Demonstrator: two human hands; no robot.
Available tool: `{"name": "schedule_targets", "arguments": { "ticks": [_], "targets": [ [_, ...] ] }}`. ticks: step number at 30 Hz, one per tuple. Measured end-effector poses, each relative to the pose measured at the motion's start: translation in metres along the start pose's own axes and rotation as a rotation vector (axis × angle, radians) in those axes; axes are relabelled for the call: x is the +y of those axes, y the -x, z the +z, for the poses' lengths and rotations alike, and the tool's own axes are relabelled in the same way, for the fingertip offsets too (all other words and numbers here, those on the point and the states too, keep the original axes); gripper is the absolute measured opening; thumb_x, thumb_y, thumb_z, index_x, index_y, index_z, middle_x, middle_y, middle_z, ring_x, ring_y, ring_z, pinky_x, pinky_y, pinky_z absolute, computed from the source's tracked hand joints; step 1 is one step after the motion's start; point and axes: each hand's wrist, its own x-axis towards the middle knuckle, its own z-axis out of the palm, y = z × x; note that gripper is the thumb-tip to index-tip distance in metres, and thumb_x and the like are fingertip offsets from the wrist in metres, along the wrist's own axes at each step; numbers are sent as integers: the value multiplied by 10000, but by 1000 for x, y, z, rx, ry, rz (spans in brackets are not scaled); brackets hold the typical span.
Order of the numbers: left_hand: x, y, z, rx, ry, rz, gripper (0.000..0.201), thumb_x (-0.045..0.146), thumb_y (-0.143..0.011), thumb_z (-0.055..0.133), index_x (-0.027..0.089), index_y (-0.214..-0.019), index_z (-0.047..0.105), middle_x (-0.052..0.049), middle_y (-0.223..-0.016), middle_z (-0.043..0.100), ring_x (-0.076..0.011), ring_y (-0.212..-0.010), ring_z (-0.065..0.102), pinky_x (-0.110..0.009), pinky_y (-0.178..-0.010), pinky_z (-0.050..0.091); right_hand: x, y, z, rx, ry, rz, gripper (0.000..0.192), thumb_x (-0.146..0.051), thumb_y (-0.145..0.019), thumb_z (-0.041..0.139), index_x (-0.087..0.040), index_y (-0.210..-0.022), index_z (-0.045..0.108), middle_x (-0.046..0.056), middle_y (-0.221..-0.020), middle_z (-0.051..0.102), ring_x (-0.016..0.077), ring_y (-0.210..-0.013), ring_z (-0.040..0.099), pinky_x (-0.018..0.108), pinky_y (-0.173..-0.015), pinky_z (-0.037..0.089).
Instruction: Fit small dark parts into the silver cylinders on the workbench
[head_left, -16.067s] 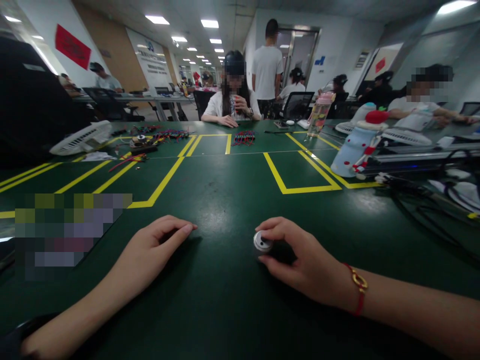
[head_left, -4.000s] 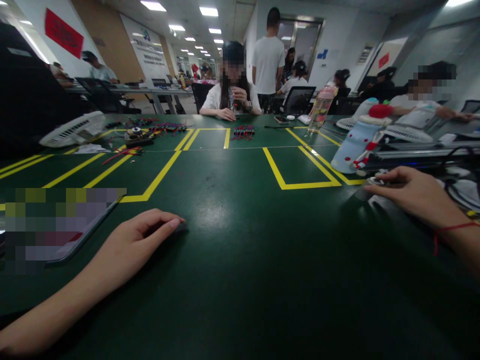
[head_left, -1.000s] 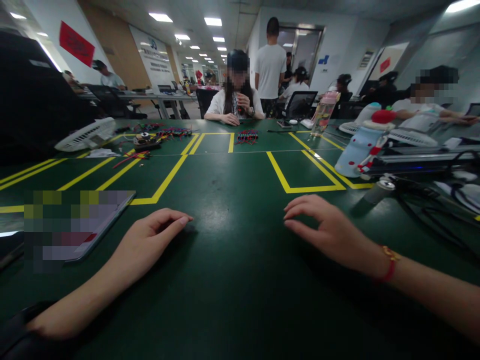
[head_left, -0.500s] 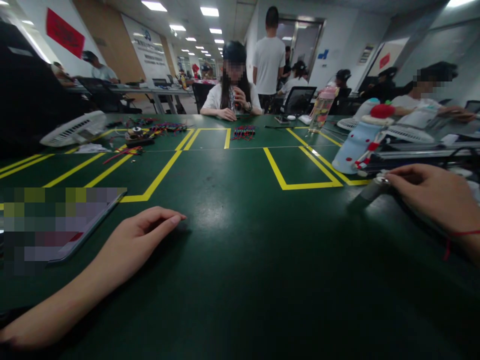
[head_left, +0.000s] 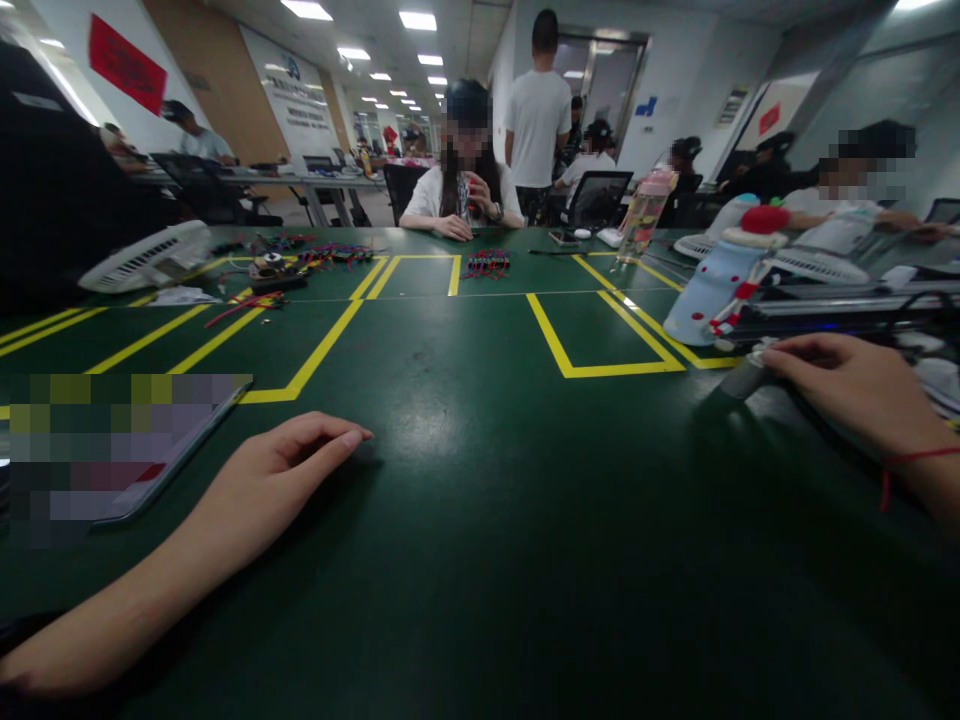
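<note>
Hands: left hand (head_left: 281,480) palm-down and loosely curled at lower left of frame, gripping nothing visible; right hand (head_left: 855,390) at right edge, fingers bent around a small object.
Table (head_left: 480,560): dark green, yellow tape boxes across upper middle.
Blue bottle (head_left: 712,285): lying tilted, upper right, just beyond right hand.
Tablet (head_left: 180,440): flat at left, near left hand, not touching.
Grey cylinder (head_left: 746,375): small, metal-capped, lying on table at right fingertips, touched; full grip hard to tell.
Step, by judgement: taking hold of cylinder.
Next move calls for: firm pinch on cylinder, clear of cables behind it.
</note>
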Motion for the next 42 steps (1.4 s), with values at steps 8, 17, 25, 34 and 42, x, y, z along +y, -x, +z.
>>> {"name": "schedule_targets", "arguments": {
  "ticks": [8, 17, 25, 34, 42],
  "targets": [
    [3, 1, 1, -6, 2, 2, 373, 532, -863, 500, 231, -1008, 666, -19, -1092, 714, -247, -1007, 625, -310, -831, 418, -4, 2, 1, 5, -122, 102, 400, -440, -773, 593, -162, -1034, 715, 113, -974, 687, 193, -844, 587, 327, -771, 399],
    [4, 2, 0, -1, 4, 13, 350, 522, -860, 512, 245, -990, 681, 1, -1079, 723, -241, -1012, 631, -300, -839, 424, -8, 6, 2, 27, -180, 158, 386, -443, -758, 610, -146, -983, 710, 123, -953, 683, 186, -807, 582, 336, -747, 399],
    [1, 1, 1, -17, 6, 17, 360, 536, -862, 510, 245, -1004, 667, -20, -1113, 707, -250, -1033, 617, -329, -880, 419, 6, 1, 22, 23, -260, 99, 598, -468, -565, 783, -151, -1037, 597, 140, -1032, 654, 208, -844, 623, 321, -709, 459],
    [4, 0, 3, 0, -27, 84, 350, 519, -878, 500, 239, -976, 685, -21, -1054, 717, -249, -998, 632, -327, -871, 437, -89, 90, 31, -121, -794, -532, 401, -288, -735, 726, -213, -1080, 537, 81, -1130, 610, 162, -948, 645, 293, -805, 564],
    [-9, -5, 4, 15, -30, 135, 359, 549, -872, 511, 246, -953, 686, -30, -1045, 705, -252, -988, 628, -354, -865, 444, -146, 149, 49, -447, -840, -925, 339, -224, -815, 652, -247, -1111, 490, 23, -1181, 583, 116, -1061, 592, 289, -913, 526]
  ]
}}
